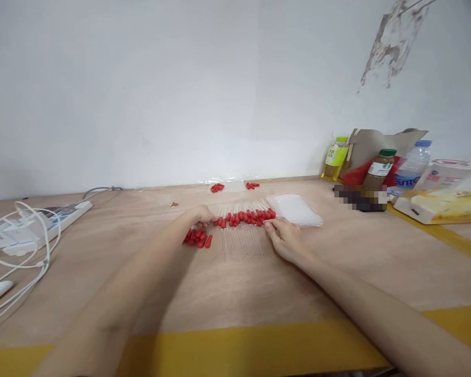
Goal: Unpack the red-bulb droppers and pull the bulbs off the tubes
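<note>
A row of thin clear glass droppers with red rubber bulbs (243, 216) lies on the brown tabletop, the tubes pointing both away from me and towards me. My left hand (202, 214) is at the row's left end, fingers curled and closed; what the fingertips hold is hidden. At the right end, the thumb and forefinger of my right hand (284, 235) are pinched at the outermost droppers. Under my left wrist sits a pile of loose red rubber bulbs (198, 238), partly covered by the forearm. Beside my right hand is a stack of clear plastic bags (296, 209).
Near the wall lie clear bags with red-bulbed pieces (217, 187). Bottles (335, 159), a paper bag (377, 139) and a yellow-white packet (443, 207) stand at the right. A power strip (73, 212) with white cables is at the left. Yellow tape (259, 348) edges the table.
</note>
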The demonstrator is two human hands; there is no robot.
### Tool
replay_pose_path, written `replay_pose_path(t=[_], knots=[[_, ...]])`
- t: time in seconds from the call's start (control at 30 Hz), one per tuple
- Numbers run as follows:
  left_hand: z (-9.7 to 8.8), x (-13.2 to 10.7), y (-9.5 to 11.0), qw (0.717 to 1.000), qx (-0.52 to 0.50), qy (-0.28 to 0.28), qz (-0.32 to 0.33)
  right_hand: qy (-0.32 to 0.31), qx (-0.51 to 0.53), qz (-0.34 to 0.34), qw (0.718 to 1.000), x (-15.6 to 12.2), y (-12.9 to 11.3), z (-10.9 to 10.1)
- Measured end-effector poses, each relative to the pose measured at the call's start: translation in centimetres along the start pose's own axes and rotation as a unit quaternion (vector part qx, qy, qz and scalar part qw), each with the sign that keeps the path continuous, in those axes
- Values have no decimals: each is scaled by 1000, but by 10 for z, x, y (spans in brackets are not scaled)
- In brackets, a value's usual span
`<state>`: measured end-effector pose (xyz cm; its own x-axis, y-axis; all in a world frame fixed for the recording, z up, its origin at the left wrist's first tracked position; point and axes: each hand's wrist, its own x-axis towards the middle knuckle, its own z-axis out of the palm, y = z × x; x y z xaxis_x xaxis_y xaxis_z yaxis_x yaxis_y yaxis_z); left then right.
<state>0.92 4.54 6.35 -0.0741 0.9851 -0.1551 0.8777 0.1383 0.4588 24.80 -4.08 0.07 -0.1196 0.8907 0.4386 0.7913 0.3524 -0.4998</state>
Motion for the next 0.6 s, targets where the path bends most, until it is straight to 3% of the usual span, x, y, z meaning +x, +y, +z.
replay_pose_path(t=[0.17,0.23,0.37,0.43,0.5,0.6], knots=[[-1,1,4,997,27,-63,-31,8,7,6,1000,1,0,-1],[-8,-5,-1,998,39,-41,-16,14,11,1,1000,1,0,-1],[-16,-30,-19,995,56,65,46,53,50,-40,997,1,3,2],[-9,-47,-30,982,59,137,112,94,90,-70,989,1,4,5],[5,-64,-41,939,57,232,246,130,122,-98,979,1,5,6],[33,-83,-51,875,57,268,399,138,116,-154,972,-1,1,5]])
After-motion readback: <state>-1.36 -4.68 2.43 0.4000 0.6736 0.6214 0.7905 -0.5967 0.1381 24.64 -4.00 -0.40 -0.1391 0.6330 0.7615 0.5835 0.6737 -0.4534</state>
